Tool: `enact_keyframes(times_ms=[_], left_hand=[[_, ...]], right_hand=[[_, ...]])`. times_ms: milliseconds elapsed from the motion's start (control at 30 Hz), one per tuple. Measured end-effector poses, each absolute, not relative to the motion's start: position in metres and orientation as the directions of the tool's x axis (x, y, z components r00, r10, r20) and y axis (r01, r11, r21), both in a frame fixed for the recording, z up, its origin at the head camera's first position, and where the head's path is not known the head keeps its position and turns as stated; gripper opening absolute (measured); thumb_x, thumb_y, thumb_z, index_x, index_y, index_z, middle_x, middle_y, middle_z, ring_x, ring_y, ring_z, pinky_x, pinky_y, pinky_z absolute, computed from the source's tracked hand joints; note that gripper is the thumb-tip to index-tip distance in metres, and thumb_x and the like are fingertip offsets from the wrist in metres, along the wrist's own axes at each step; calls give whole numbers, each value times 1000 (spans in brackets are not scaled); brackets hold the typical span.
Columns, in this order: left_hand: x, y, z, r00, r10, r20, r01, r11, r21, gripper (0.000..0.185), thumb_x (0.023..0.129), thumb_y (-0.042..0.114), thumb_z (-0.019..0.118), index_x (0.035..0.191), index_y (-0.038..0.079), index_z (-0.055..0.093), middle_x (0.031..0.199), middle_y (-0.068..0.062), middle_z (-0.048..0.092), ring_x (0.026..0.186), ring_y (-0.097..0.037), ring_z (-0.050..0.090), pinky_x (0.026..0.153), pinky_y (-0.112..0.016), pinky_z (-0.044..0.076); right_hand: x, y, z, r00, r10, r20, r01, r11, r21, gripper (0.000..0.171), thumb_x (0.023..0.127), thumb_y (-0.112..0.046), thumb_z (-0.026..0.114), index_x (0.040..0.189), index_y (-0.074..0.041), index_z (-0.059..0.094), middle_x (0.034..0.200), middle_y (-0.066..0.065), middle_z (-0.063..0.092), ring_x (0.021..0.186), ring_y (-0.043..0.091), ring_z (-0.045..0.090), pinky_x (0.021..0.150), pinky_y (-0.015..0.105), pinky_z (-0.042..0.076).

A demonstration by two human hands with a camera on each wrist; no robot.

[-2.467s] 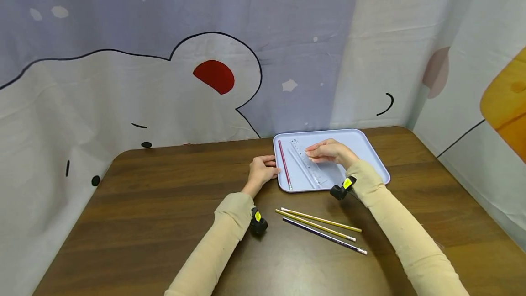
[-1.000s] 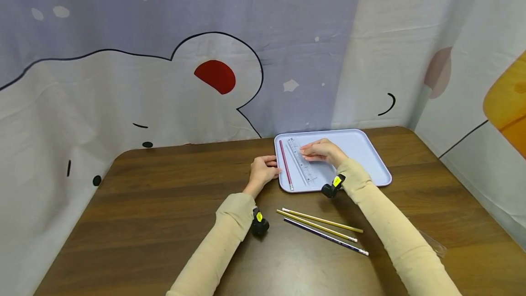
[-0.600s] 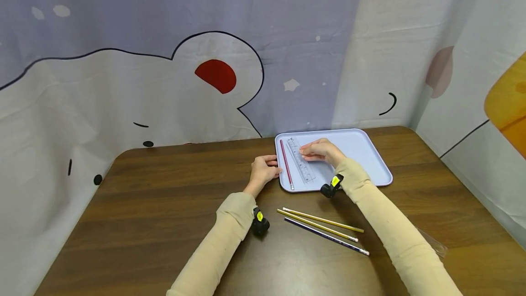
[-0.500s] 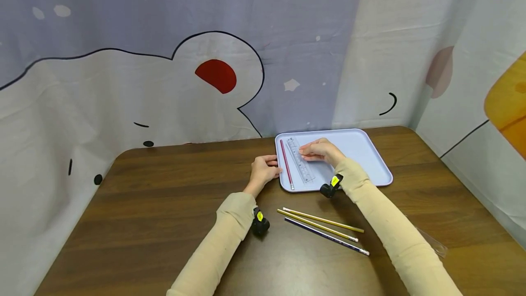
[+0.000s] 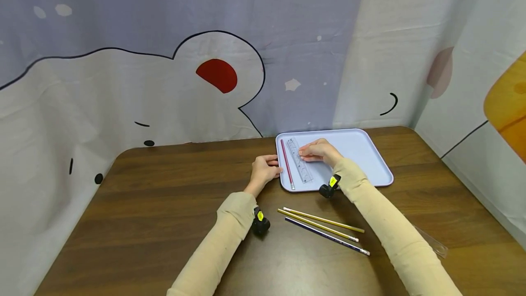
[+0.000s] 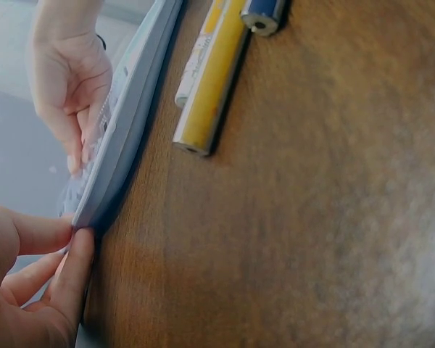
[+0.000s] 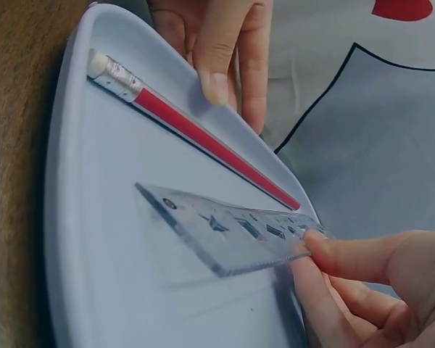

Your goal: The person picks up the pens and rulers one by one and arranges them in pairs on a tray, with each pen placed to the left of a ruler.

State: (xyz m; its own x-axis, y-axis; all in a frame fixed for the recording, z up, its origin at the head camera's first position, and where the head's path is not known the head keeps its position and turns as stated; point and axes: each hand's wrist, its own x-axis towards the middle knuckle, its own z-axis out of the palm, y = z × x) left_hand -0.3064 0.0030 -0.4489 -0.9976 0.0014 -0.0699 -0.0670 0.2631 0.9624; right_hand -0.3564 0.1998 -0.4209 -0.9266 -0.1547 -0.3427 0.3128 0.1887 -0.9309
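Observation:
A pale lavender tray [image 5: 357, 150] lies at the back of the table. My left hand [image 5: 263, 170] pinches its left rim, thumb on the inner side and fingers outside in the right wrist view. My right hand [image 5: 322, 151] pinches a clear plastic ruler [image 5: 299, 163] by its right long edge, between thumb and fingers. Cut-out shapes show in the ruler [image 7: 232, 228], which slants close over the tray floor, its near end raised a little. Beside it, along the left rim, lies a red pencil [image 7: 203, 138] with a white eraser.
In front of the tray, two yellow pencils [image 5: 318, 226] and a dark blue pencil [image 5: 326, 236] lie on the brown wooden table [image 5: 172, 186]. A clear plastic strip [image 5: 435, 244] lies by the right forearm. A printed curtain [image 5: 296, 49] hangs behind the table.
My right hand has shifted left and lowered the ruler, bringing it nearer the red pencil and the tray floor. The left hand keeps its place on the rim. The clear strip has come into sight.

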Motion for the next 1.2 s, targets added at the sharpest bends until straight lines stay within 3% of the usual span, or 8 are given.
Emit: enact_keyframes(times_ms=[333, 1200], left_hand=[[-307, 3, -449, -997, 5, -78, -74, 253, 965, 46, 76, -10, 72, 121, -3, 64, 106, -21, 69, 78, -19, 69, 66, -28, 62], [-306, 2, -449, -998, 6, -70, -66, 254, 965, 44, 75, -10, 72, 119, -3, 65, 103, -21, 70, 71, -17, 68, 63, -27, 62]], right_hand=[[-355, 196, -423, -940, -137, -312, 271, 258, -927, 39, 87, 3, 63, 121, 18, 55, 71, -4, 68, 64, 2, 64, 70, 17, 59], [-352, 193, -424, -966, -58, -251, 201, 436, -877, 31, 83, -8, 69, 108, 9, 68, 64, -5, 68, 57, 2, 62, 55, 15, 56]])
